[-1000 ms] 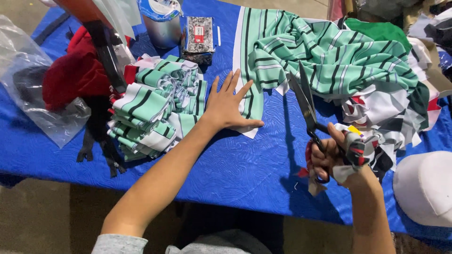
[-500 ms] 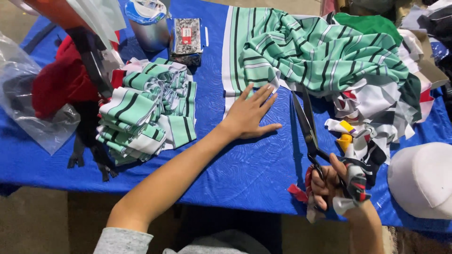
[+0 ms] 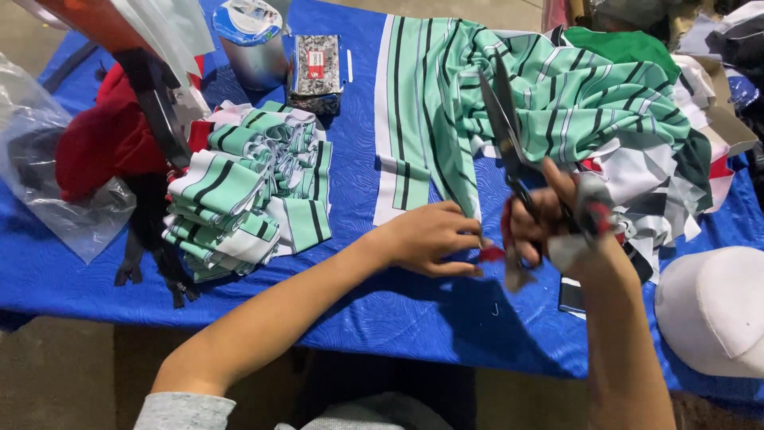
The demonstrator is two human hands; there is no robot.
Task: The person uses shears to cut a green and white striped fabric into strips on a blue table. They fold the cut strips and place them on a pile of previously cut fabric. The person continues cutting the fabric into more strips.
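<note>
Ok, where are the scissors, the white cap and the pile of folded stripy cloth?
scissors [image 3: 500, 127], head view, on the blades.
white cap [image 3: 712, 306], head view, on its crown.
folded stripy cloth [image 3: 239, 199], head view, top of the pile.

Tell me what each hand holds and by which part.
The right hand holds scissors by the handles. The left hand pinches the green striped fabric at its lower edge.

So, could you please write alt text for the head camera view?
A person's right hand holds large scissors over a green striped fabric on a blue table, while the left hand pinches the fabric's edge. A stack of cut striped pieces lies further left.
</note>
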